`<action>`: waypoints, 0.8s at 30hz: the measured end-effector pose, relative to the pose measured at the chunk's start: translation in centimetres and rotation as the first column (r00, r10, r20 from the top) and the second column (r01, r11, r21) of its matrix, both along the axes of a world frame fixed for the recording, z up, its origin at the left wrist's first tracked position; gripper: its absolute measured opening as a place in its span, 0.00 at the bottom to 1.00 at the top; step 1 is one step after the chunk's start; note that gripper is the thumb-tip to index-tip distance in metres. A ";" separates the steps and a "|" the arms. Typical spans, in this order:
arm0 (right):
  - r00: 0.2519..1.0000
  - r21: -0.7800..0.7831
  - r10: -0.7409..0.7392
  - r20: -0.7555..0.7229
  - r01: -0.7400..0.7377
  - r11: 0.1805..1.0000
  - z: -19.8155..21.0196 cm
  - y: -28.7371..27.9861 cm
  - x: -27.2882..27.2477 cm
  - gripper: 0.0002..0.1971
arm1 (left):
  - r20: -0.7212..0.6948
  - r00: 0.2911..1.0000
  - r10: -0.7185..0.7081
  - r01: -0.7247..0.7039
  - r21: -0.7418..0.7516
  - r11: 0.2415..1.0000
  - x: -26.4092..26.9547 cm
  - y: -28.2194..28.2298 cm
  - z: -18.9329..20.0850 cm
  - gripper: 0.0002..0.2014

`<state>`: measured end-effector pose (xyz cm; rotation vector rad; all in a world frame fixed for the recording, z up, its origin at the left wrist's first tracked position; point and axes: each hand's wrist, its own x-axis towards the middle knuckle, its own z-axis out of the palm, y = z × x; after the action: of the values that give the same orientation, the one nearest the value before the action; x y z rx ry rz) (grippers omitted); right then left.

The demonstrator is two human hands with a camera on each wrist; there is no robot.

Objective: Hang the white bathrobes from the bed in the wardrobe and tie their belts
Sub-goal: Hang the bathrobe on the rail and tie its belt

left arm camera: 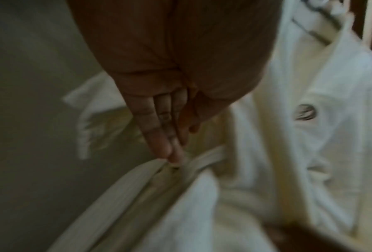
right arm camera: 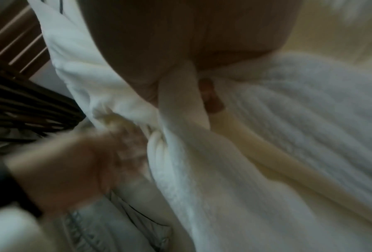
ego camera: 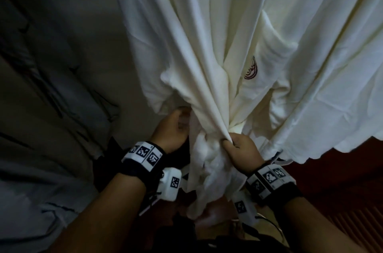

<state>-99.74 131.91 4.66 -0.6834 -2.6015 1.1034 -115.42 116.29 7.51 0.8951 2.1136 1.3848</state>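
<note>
Now both hands work just below the crest (ego camera: 251, 70) on the hanging bathrobe (ego camera: 207, 45), left hand (ego camera: 173, 128) pinching one belt (right arm camera: 180, 102) end, right hand (ego camera: 242, 149) clenched round the other, likely cinching the knot.

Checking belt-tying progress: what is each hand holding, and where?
Right hand grips the bathrobe at its bunched waist; left hand touches the waist's other side, grip unclear.

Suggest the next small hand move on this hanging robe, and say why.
Probably pull both ends apart to cinch the knot: the right hand grips one belt strand, the left hand pinches fabric beside the bunched bathrobe waist, and the tie looks loose.
</note>
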 end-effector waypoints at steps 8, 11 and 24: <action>0.996 -0.034 0.078 0.037 -0.077 0.996 0.7 -0.3 0.1 0.19 | 0.487 0.871 -0.062 0.096 -0.046 0.994 3.2 -0.8 -4.6 0.25; 0.968 -0.115 0.241 0.076 -0.232 0.966 2.4 0.2 1.1 0.16 | 0.264 0.949 -0.173 0.245 -0.274 0.930 2.1 -2.3 -4.3 0.09; 0.900 0.246 0.021 0.436 -0.142 0.959 5.3 9.7 5.4 0.07 | -0.451 0.804 0.387 -0.569 -0.401 0.718 -6.0 -9.5 3.8 0.24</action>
<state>-94.36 141.64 9.97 -0.8359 -3.1009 0.6414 -121.44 106.82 11.26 0.3658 2.9500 0.7894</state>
